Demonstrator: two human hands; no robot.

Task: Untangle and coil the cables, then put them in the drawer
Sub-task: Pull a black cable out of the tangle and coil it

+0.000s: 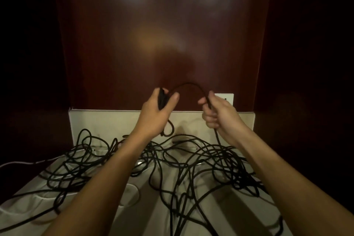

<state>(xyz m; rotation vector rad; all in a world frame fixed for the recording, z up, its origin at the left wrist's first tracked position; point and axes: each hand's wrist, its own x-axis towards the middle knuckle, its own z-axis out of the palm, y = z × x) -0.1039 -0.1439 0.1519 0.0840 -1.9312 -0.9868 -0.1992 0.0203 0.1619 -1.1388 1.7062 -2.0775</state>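
Note:
A big tangle of black cables point(191, 161) sprawls over the pale counter point(107, 120). My left hand point(157, 109) is raised above it and grips a small bundle of black cable loops, with one loop hanging below the palm. From that bundle a black cable point(188, 84) arches to the right into my right hand point(216, 113), which pinches the strand between thumb and fingers. Below my right hand the same strand drops into the tangle. No drawer is in view.
A dark red-brown wooden wall point(162, 34) stands behind the counter, with a white wall socket point(229, 98) just behind my right hand. A white cable point(17, 164) runs off the left edge. A white round object point(130, 195) lies under the cables. The surroundings are dark.

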